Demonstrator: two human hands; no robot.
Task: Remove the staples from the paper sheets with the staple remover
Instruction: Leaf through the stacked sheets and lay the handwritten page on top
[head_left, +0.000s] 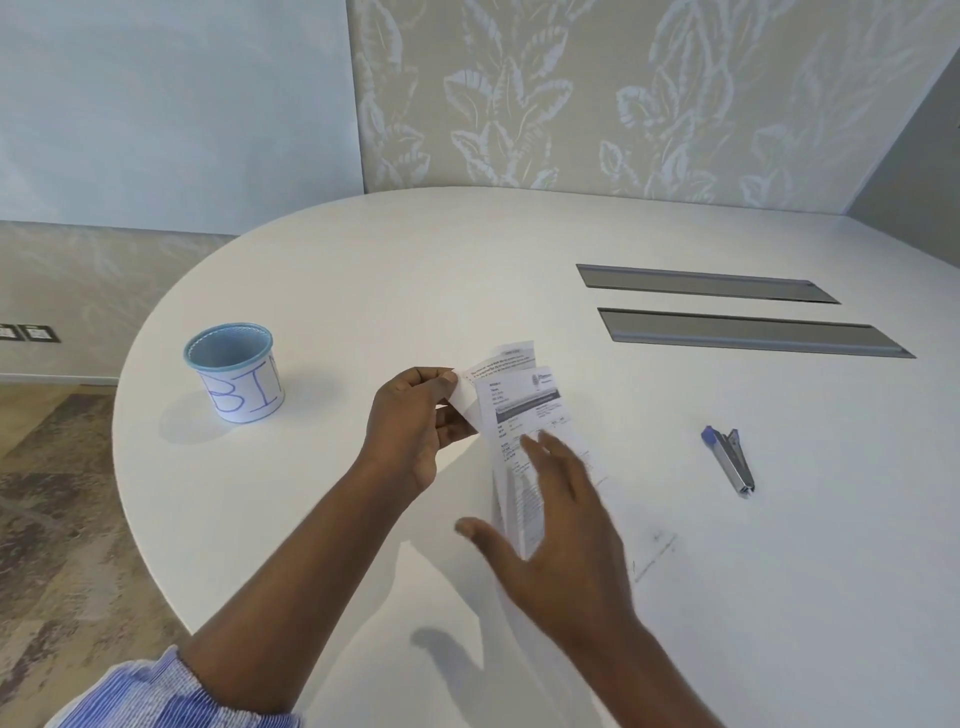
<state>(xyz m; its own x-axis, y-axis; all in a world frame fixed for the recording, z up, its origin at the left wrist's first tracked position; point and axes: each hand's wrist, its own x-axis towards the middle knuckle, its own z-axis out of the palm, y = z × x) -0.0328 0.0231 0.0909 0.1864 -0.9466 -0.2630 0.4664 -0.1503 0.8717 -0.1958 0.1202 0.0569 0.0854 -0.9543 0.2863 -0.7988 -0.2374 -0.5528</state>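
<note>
Now the remover (730, 460) lies alone on the worktop (363, 270), off toward its right side and well apart from both hands, with nothing between it and the right hand (556, 535). Its long axis runs from the blue end, farther from the person, to the metal end, nearer and slightly more to the right, so it points roughly along the line of the right forearm. That hand is open, fingers spread and blurred, hovering over the lower part of the sheets (524, 426) and holding nothing; whether it touches the paper cannot be told. The left hand (415, 415) is closed on the sheets, pinching their upper left corner between thumb and fingers, with the pages fanned and tilted up off the worktop. No staple can be made out at this size. The right hand is clearly the nearer one to the remover, so a reach to the right would likely suit. A bin (234, 371) stands near the left edge.
</note>
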